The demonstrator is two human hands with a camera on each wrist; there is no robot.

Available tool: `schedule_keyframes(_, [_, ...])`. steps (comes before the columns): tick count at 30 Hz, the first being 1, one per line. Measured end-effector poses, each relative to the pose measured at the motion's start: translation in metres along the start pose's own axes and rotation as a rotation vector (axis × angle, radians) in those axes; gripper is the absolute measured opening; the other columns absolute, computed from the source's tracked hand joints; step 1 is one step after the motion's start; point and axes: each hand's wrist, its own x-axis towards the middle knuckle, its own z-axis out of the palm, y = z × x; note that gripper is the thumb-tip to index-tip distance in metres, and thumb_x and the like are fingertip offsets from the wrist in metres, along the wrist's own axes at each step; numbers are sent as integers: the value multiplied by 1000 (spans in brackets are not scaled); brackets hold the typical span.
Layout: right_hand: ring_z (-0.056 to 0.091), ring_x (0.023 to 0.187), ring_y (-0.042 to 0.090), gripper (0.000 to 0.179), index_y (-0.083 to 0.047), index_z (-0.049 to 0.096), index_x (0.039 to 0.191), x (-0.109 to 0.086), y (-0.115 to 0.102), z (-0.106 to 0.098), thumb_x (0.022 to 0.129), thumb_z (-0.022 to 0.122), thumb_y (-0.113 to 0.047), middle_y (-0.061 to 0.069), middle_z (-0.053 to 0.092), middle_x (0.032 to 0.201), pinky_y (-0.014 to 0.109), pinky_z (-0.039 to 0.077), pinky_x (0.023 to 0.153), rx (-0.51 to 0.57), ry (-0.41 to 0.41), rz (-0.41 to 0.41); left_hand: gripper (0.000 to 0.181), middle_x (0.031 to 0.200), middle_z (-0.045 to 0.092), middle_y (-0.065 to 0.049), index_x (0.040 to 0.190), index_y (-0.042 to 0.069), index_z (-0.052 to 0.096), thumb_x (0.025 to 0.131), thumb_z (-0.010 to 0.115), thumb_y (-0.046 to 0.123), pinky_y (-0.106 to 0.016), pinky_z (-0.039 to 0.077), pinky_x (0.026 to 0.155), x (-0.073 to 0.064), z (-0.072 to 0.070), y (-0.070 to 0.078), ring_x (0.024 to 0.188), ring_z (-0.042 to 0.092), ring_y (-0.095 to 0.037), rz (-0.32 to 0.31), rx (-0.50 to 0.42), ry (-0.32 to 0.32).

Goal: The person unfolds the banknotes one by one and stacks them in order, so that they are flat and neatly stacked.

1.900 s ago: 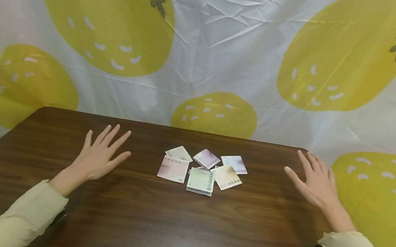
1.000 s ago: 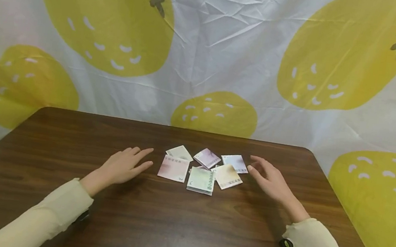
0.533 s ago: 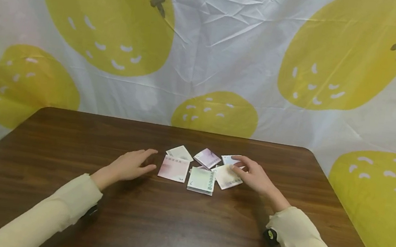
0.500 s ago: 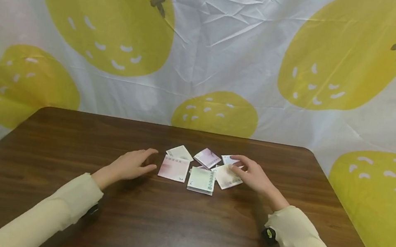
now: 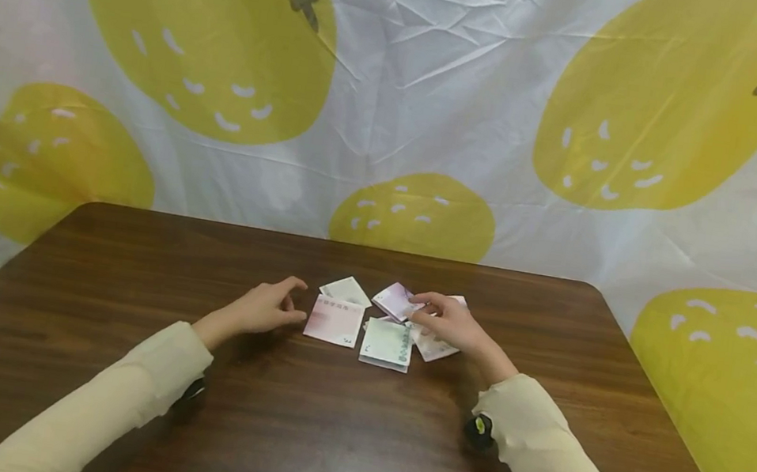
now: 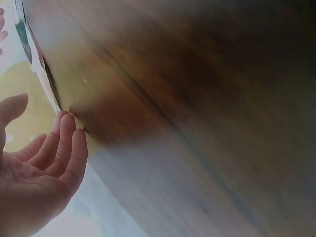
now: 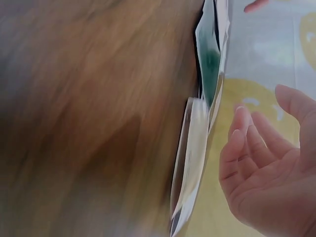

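Note:
Several folded banknotes lie in a loose cluster on the brown table. A pinkish banknote (image 5: 334, 323) is at the left, with a pale one (image 5: 347, 289) behind it. A green banknote (image 5: 385, 341) lies in front and a purple banknote (image 5: 391, 300) at the back. My left hand (image 5: 263, 308) is just left of the pinkish banknote, fingers gently bent, holding nothing. Over the yellowish banknote (image 5: 434, 348) is my right hand (image 5: 458, 326), thumb and fingers apart and empty in the right wrist view. It largely hides the yellowish banknote and the bluish one behind.
The wooden table (image 5: 337, 438) ends at a rounded back edge. Right behind it hangs a white cloth (image 5: 432, 99) printed with yellow fruit. Dark wrist devices show below both sleeves.
Both hands have come inward from wide apart at the table's sides. The right hand moved left over the banknotes; the left hand moved right, up to the pinkish banknote. The banknotes have not moved.

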Motion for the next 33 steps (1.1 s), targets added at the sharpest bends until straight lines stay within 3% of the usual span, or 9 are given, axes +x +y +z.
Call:
schedule_keyframes(9, [54, 62, 15, 39, 4, 52, 114, 21, -5, 24, 81, 61, -11, 12, 60, 88, 26, 43, 53, 33, -36, 24, 52, 68, 54, -2, 118, -4, 41, 77, 66, 17, -27, 41, 53, 9, 5, 6, 54, 49, -13, -41, -56, -49])
schedule_keyframes(16, [54, 70, 15, 41, 6, 52, 113, 31, -13, 38, 77, 66, -7, 15, 59, 92, 28, 47, 60, 51, -55, 21, 57, 69, 51, -3, 120, -4, 41, 74, 69, 18, -26, 39, 55, 15, 7, 6, 57, 47, -13, -73, -45, -75])
schedule_keyframes(26, [54, 83, 20, 39, 3, 58, 108, 44, -13, 52, 73, 70, -10, 13, 59, 92, 24, 43, 64, -120, -19, -4, 59, 70, 47, -4, 120, -3, 44, 72, 72, 18, -27, 37, 56, 21, 11, 9, 62, 44, -16, -83, 11, -110])
schedule_keyframes(32, [51, 78, 17, 36, 3, 60, 104, 48, -14, 57, 72, 71, -11, 11, 58, 88, 24, 41, 65, -157, -9, -6, 58, 71, 46, -5, 119, -4, 44, 73, 72, 17, -28, 37, 57, 21, 11, 11, 63, 44, -17, -77, 40, -115])
schedule_keyframes(33, [50, 77, 17, 35, 4, 60, 103, 44, -23, 57, 73, 70, -10, 12, 58, 87, 21, 39, 61, -161, -4, 0, 57, 71, 46, -5, 118, -4, 44, 73, 72, 17, -28, 37, 57, 21, 11, 12, 63, 44, -17, -76, 43, -115])
